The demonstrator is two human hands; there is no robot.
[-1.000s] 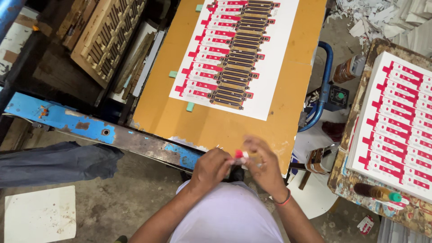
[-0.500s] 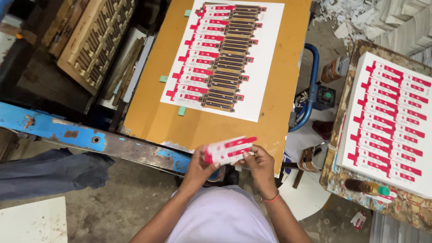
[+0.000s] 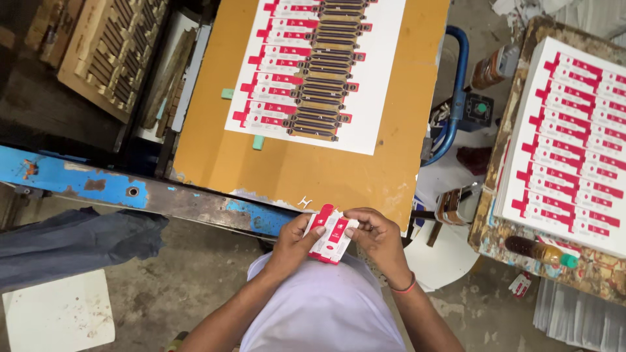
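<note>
Concrete floor, grey and stained, runs under an orange-brown bench (image 3: 306, 169) whose near edge sits on a chipped blue metal beam (image 3: 78, 184). On the bench lies a white printed sheet (image 3: 375, 124) with rows of red-and-white carton blanks and a dark die-cut strip down its middle; two small green tabs (image 3: 258, 142) sit against the sheet's left edge.

Just below the bench's near edge, both hands meet over the person's white shirt. The left hand (image 3: 291, 242) is closed on the left side of a small red-and-white carton blank (image 3: 331, 233), thumb laid across its face. The right hand (image 3: 377, 236) pinches the blank's right edge with curled fingertips. The blank is tilted, held in the air between the two hands, close to the bench edge but not touching it.

To the right, a worn wooden table (image 3: 495, 228) carries a stack of printed sheets (image 3: 574, 143) of the same red pattern, with a brown bottle with a green cap (image 3: 540, 251) lying at its near side. A dark grey cloth (image 3: 72, 241) lies at the left, and a wooden die board (image 3: 107, 55) rests at upper left.
</note>
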